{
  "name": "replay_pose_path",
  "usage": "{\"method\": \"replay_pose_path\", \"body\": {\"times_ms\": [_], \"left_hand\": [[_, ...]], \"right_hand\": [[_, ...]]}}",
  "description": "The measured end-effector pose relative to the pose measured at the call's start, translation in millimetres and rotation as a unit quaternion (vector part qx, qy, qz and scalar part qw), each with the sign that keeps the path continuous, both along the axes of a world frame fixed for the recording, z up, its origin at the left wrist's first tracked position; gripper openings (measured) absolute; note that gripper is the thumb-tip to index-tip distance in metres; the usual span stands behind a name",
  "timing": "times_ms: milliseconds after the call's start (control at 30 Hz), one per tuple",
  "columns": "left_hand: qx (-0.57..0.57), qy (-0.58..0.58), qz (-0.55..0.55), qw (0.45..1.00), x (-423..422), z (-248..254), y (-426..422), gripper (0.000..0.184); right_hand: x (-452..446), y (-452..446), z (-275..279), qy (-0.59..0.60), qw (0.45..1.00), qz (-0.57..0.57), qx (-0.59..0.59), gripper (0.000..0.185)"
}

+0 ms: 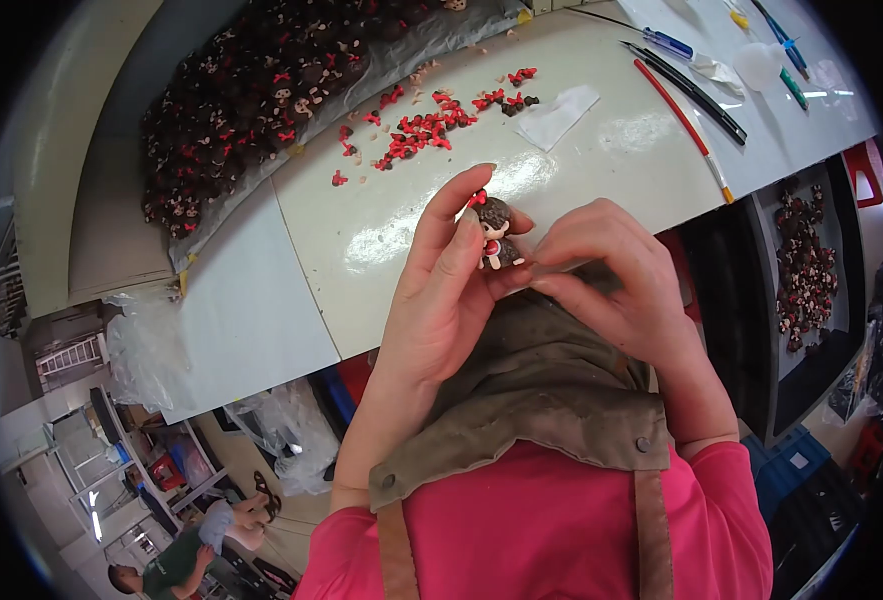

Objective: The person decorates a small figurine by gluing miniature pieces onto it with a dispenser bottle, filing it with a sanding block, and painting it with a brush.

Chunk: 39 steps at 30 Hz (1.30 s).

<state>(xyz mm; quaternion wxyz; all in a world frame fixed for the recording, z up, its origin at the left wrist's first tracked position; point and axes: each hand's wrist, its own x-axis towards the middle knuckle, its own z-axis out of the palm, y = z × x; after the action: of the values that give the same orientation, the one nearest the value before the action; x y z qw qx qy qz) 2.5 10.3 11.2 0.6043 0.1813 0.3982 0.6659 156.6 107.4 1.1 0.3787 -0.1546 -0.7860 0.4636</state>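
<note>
A small doll figurine (498, 232) with brown hair, a red bow and a red-and-white front is held upright between the thumb and fingers of my left hand (436, 285). My right hand (611, 275) is close by on the right, its thumb and forefinger pinched together at the figurine's lower side. Whatever those fingertips hold, if anything, is too small to make out. Beyond the hands, a scatter of red bow pieces (426, 130) with brown bits lies on the table (381, 230). A white tissue (557, 116) rests beside them.
A big heap of figurines (251, 100) fills the back left on plastic sheeting. A red-handled brush (683, 128), black pens (686, 92) and a blue screwdriver (667, 42) lie at the right. A tray of parts (806, 265) stands right. Another person (176, 560) is lower left.
</note>
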Motion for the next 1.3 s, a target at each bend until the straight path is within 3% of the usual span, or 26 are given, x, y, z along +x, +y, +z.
{"method": "replay_pose_path", "body": {"times_ms": [367,1300], "left_hand": [[0.025,-0.005,-0.012,1.0,-1,-7,0,0.044],[0.031,-0.055,-0.001,0.998,-3,-12,-2,0.046]], "right_hand": [[-10,-4,-5,-0.01,0.997,-0.013,-0.071,0.02],[-17,-1,-9,0.029,0.999,-0.026,-0.005,0.031]]}}
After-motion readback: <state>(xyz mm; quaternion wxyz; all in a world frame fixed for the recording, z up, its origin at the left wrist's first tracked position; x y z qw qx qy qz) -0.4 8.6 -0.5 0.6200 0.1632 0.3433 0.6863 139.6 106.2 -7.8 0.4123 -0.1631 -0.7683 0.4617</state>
